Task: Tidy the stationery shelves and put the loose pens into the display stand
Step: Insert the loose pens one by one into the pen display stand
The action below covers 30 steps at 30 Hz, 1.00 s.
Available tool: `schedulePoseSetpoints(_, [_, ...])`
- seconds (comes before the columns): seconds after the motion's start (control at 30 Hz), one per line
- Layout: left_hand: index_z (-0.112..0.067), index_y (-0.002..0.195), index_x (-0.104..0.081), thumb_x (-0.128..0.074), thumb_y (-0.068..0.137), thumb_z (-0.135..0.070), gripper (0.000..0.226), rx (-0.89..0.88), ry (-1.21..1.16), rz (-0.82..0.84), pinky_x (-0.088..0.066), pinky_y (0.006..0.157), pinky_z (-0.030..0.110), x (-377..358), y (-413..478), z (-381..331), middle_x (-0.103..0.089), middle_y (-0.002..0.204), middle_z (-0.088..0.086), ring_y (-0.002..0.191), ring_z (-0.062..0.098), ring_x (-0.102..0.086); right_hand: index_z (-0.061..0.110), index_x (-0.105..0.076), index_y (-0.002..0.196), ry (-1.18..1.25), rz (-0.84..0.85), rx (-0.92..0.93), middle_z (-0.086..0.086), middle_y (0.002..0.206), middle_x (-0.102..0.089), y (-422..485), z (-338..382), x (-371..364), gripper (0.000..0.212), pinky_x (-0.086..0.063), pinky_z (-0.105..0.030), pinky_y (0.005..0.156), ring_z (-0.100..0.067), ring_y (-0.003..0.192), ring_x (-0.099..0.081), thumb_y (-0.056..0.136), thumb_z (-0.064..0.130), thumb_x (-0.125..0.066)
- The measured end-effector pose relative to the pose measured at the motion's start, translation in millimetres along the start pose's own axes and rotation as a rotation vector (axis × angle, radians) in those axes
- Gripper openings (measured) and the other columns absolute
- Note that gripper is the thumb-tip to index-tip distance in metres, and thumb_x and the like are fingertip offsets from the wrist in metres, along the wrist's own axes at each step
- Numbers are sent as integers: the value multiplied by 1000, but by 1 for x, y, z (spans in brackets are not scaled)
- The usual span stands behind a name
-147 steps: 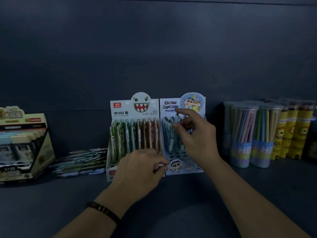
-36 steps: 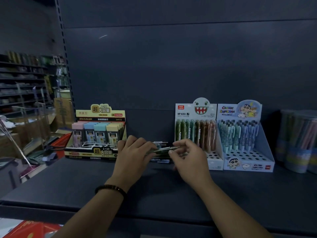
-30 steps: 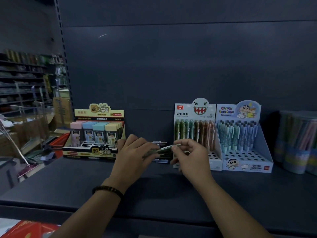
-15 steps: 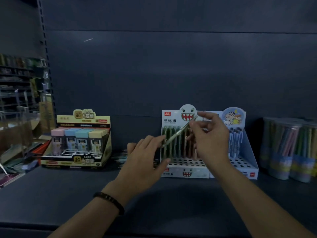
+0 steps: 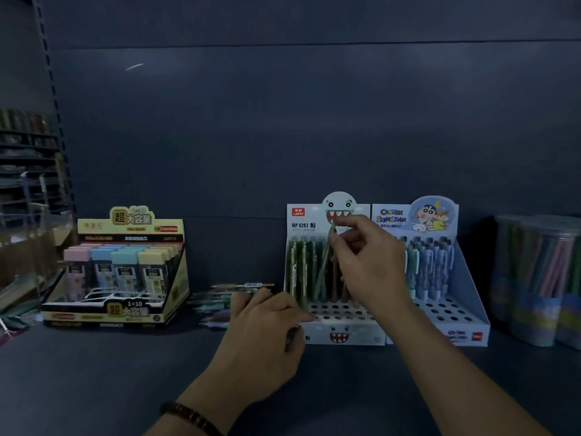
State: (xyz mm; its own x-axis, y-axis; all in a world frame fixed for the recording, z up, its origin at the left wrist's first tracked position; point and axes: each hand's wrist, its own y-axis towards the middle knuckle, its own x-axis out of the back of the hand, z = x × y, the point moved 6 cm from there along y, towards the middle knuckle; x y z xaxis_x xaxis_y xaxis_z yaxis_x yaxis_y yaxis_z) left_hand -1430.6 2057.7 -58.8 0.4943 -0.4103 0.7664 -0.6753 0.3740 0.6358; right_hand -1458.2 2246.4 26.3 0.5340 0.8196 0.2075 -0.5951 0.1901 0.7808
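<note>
Centre frame, the right hand (image 5: 367, 269) keeps a pinching grip near the top of a green pen (image 5: 323, 272), tip angled down to find a hole in the display stand (image 5: 355, 336). The left hand (image 5: 264, 328), curled at the stand's lower-left corner, likely steadies it; whether it holds anything I cannot tell.

The monster-faced display stand (image 5: 317, 215) is printed card with a slight sheen. The pens (image 5: 295, 272) standing in it look like glossy plastic. Under the stand, the shelf (image 5: 125, 372) is dark, smooth and matt. Well right of the stand, the tubs (image 5: 534, 278) are clear plastic.

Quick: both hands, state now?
Left hand: curled at the display stand's corner; grip cannot be told.
Right hand: pinching a green pen.
</note>
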Motion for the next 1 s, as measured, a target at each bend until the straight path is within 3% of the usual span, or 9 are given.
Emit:
schedulePoseSetpoints(0.17, [-48,106,-74,-57,92,-34,25,40,-76,-63,-24,91,33,0,1,8,-59,98,-30,105,-3,-49,32,-74,116,-47,47,25,15,75,-71,0,0,-4,20,-60,-39,82,-3,74,-70,98,26,-73])
schedulePoseSetpoints(0.43, [-49,104,-73,-56,89,-34,27,47,-115,-69,-28,88,35,-1,1,9,-61,94,-30,97,-2,-55,32,-73,115,-107,137,32,16,83,-72,-4,-6,-15,19,-61,-43,84,-5,79,-71,97,27,-73])
schedulePoseSetpoints(0.6, [-44,89,-75,-67,85,-22,24,75,-181,-223,-27,96,26,15,0,16,-66,93,-31,94,-9,-59,28,-76,113,-18,-75,118,16,80,-70,-5,15,4,17,-60,-31,75,-3,78,-69,96,22,-74])
schedulePoseSetpoints(0.7, [-41,83,-70,-73,78,-17,25,184,-187,-323,-30,88,31,26,-2,29,-65,89,-27,86,-9,-58,27,-76,110,43,-101,154,15,81,-70,-9,26,4,17,-59,-29,71,-8,78,-70,94,20,-76])
schedulePoseSetpoints(0.83, [-42,86,-65,-74,73,-29,20,228,-146,-232,-26,84,31,21,-5,33,-61,86,-27,87,-9,-57,28,-76,112,38,36,159,14,81,-70,-18,27,-16,18,-60,-35,72,-10,80,-70,95,20,-76])
schedulePoseSetpoints(1.0, [-45,92,-61,-75,72,-43,24,230,-128,-133,-25,87,29,15,-5,33,-61,87,-29,94,-10,-55,31,-74,112,52,78,159,20,86,-68,-20,25,-27,18,-62,-40,67,-9,83,-69,96,24,-74])
